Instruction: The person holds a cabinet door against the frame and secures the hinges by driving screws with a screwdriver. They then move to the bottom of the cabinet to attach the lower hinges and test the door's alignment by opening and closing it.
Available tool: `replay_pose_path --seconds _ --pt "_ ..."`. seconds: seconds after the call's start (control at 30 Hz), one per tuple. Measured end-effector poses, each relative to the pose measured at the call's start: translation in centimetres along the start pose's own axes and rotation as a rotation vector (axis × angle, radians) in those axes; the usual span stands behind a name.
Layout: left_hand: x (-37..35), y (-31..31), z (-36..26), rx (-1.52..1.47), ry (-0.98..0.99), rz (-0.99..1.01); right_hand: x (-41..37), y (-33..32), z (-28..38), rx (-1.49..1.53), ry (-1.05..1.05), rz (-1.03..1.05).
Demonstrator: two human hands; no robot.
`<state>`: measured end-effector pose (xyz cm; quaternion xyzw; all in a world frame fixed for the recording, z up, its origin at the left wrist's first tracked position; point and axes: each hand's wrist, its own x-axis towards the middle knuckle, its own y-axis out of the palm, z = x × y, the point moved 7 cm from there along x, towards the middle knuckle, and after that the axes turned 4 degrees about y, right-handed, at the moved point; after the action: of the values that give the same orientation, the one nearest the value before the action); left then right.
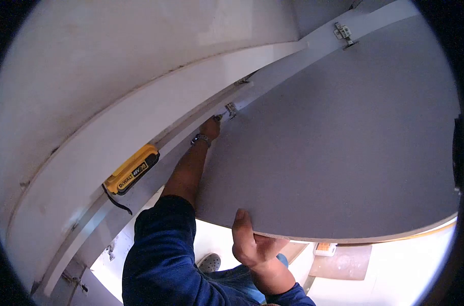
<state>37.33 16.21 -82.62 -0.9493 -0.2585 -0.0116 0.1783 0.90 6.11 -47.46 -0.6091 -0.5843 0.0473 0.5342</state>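
Note:
A large grey cabinet door [324, 137] fills the right side, attached to a white frame by metal hinges. Far up along the frame, my left hand [210, 128] is closed beside the lower hinge [231, 109]. Something small and dark shows at its fingertips, too small to name. A watch [201, 139] circles that wrist. My right hand [255, 248] grips the door's near edge, thumb on the grey face and fingers behind the panel, partly hidden. The upper hinge [343, 33] spans the door and frame at the top.
A yellow-and-black DeWalt battery pack [132, 170] with a black strap [117, 200] rests on the frame's ledge at left. Below are a grey shoe [209, 262] on the bright floor, a flat brownish sheet [341, 262] and a white box with orange contents [325, 249].

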Motion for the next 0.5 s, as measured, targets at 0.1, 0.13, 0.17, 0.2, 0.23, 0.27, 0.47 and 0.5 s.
replay_pose_path --seconds 0.1,0.13,0.17,0.2,0.23,0.27,0.47,0.5 --pt "1.3 2.1 2.8 0.028 0.144 -0.276 -0.6 0.5 -0.4 0.106 0.066 0.020" --pt "1.2 1.9 2.4 0.043 0.138 -0.243 -0.6 0.6 -0.4 0.118 0.073 0.025" --pt "0.8 1.2 1.4 0.057 0.132 -0.210 -0.5 0.4 -0.2 0.082 0.049 0.023" --pt "0.6 0.5 0.4 0.072 0.127 -0.177 -0.3 0.3 -0.1 0.060 0.024 0.026" --pt "0.7 0.6 0.4 0.062 0.101 -0.158 -0.1 0.1 -0.1 0.038 0.000 0.029" --pt "0.8 0.6 0.3 0.052 0.075 -0.138 0.1 0.0 -0.1 0.029 -0.025 0.039" --pt "0.3 0.3 -0.2 0.001 0.087 -0.090 0.8 -0.2 0.0 -0.045 -0.060 0.034" --pt "0.2 0.2 -0.3 -0.031 0.051 -0.077 0.8 -0.2 -0.1 -0.033 -0.052 0.035"
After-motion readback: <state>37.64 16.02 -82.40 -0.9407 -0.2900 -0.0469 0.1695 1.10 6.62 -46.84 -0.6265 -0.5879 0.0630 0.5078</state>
